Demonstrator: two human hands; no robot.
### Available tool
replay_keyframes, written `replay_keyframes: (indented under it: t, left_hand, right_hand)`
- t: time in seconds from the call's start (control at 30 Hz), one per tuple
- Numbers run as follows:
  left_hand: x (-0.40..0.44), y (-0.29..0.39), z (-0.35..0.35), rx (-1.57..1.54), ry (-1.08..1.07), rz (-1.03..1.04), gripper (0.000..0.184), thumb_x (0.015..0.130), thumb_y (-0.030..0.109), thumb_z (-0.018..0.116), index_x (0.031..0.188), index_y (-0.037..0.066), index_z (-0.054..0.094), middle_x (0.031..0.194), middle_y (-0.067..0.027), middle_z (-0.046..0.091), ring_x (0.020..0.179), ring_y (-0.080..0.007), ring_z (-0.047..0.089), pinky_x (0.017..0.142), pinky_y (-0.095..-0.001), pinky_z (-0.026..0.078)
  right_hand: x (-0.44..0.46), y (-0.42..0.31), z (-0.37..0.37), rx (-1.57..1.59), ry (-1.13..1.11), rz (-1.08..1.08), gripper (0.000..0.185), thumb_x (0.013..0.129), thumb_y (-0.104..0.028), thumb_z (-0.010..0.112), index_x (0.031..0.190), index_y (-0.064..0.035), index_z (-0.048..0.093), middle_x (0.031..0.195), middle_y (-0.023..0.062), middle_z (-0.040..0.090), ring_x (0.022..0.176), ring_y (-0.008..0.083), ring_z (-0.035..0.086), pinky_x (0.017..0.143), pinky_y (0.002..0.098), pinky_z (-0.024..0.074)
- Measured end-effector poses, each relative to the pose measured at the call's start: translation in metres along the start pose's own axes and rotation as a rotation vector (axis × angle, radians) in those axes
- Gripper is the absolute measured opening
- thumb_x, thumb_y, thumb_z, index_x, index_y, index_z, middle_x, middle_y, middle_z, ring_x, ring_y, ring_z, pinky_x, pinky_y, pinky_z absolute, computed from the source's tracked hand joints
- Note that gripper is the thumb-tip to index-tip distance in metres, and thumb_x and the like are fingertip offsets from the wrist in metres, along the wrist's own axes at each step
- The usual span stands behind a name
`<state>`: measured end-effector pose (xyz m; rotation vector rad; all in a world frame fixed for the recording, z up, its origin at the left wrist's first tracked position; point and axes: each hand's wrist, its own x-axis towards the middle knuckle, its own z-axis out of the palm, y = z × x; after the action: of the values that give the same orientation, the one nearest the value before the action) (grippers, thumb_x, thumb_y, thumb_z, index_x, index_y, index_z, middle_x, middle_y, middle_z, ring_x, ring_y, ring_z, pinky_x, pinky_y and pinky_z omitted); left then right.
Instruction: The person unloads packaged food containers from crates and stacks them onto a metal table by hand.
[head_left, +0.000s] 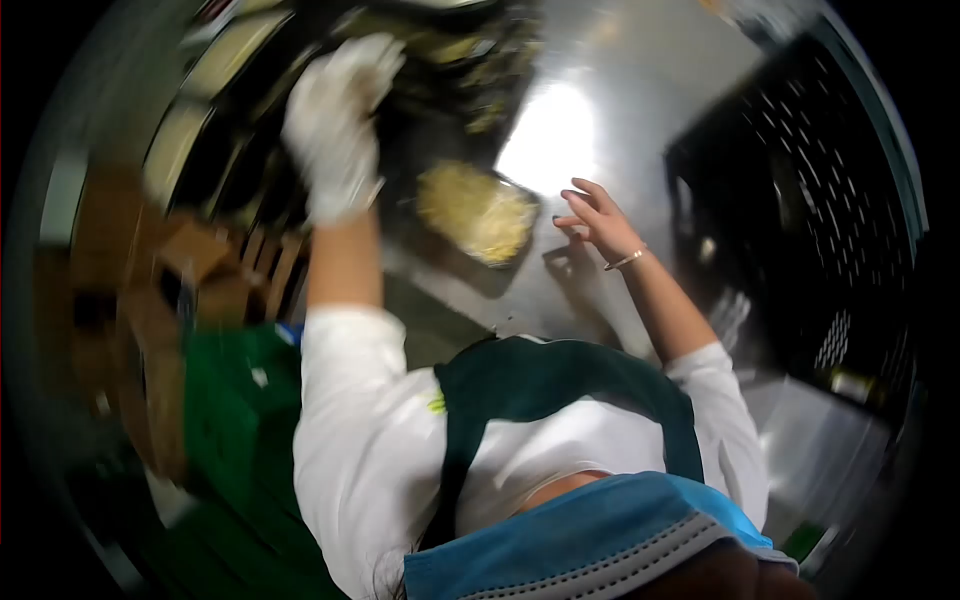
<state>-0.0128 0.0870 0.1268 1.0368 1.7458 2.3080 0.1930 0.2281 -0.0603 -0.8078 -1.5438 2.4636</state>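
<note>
My left hand (335,130), in a white glove, reaches over the dark trays at the upper left. Its fingers are smeared by motion, and whether they hold anything is hidden. A dark tray of pale yellow shredded food (475,213) lies on the steel table (625,100), between my two hands. Bare, with a thin bracelet at the wrist, my right hand (598,222) hovers over the steel just right of that tray, its fingers spread and nothing in them.
A large black perforated crate (800,190) stands at the right, with a translucent bin (815,440) below it. Several pale-filled trays (230,60) line the upper left. Cardboard boxes (150,330) and a green crate (235,410) are at the lower left.
</note>
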Motion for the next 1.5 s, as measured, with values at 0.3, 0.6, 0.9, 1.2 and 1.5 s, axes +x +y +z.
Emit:
replay_keyframes:
  t: [0.3, 0.6, 0.9, 1.2, 1.5]
  left_hand:
    - [-0.204, -0.039, -0.096, 0.284, -0.168, -1.186, 0.057, 0.085, 0.047, 0.037, 0.075, -0.004, 0.060, 0.064, -0.0115, 0.061, 0.052, -0.0128, 0.055, 0.044, -0.0194, 0.036]
    - [-0.186, -0.066, -0.034, -0.027, 0.153, -0.954, 0.035, 0.083, 0.027, 0.050, 0.083, -0.007, 0.057, 0.077, -0.0175, 0.062, 0.064, -0.0215, 0.059, 0.053, -0.0255, 0.044]
    - [-0.170, -0.102, -0.023, -0.189, 0.238, -0.717, 0.022, 0.083, 0.019, 0.049, 0.088, -0.001, 0.056, 0.078, -0.0107, 0.061, 0.059, -0.0154, 0.057, 0.051, -0.0218, 0.044]
    - [-0.145, -0.073, -0.073, -0.247, 0.141, -0.659, 0.064, 0.076, 0.027, 0.062, 0.125, 0.013, 0.022, 0.119, -0.0082, 0.040, 0.095, -0.0314, 0.051, 0.074, -0.0390, 0.045]
    - [-0.124, -0.082, -0.086, -0.158, 0.265, -0.730, 0.051, 0.080, 0.031, 0.050, 0.120, 0.002, 0.036, 0.126, -0.0131, 0.031, 0.108, -0.0316, 0.039, 0.088, -0.0406, 0.037]
  right_hand:
    - [-0.020, 0.019, -0.333, -0.453, 1.758, -0.396, 0.056, 0.067, -0.042, 0.061, 0.100, 0.0019, 0.049, 0.088, 0.0136, 0.054, 0.087, 0.0269, 0.051, 0.086, 0.0343, 0.0381]
    - [-0.079, 0.023, -0.315, 0.572, 0.680, -0.481, 0.034, 0.077, -0.015, 0.048, 0.108, -0.0001, 0.050, 0.104, 0.0139, 0.055, 0.098, 0.0256, 0.052, 0.086, 0.0346, 0.0405]
    - [-0.053, -0.021, -0.020, 0.451, 0.036, -0.020, 0.003, 0.075, -0.010, 0.050, 0.074, -0.0071, 0.050, 0.071, 0.0014, 0.051, 0.060, 0.0096, 0.048, 0.053, 0.0208, 0.0399]
    - [0.037, -0.015, 0.101, 0.364, -0.079, -0.153, 0.019, 0.078, -0.017, 0.058, 0.074, -0.0046, 0.044, 0.066, 0.0043, 0.049, 0.053, 0.0113, 0.043, 0.048, 0.0239, 0.0366]
    - [-0.016, 0.022, 0.013, 0.049, 0.167, -0.183, 0.028, 0.074, -0.014, 0.062, 0.094, -0.0017, 0.046, 0.078, 0.0058, 0.053, 0.067, 0.0103, 0.052, 0.055, 0.0209, 0.0408]
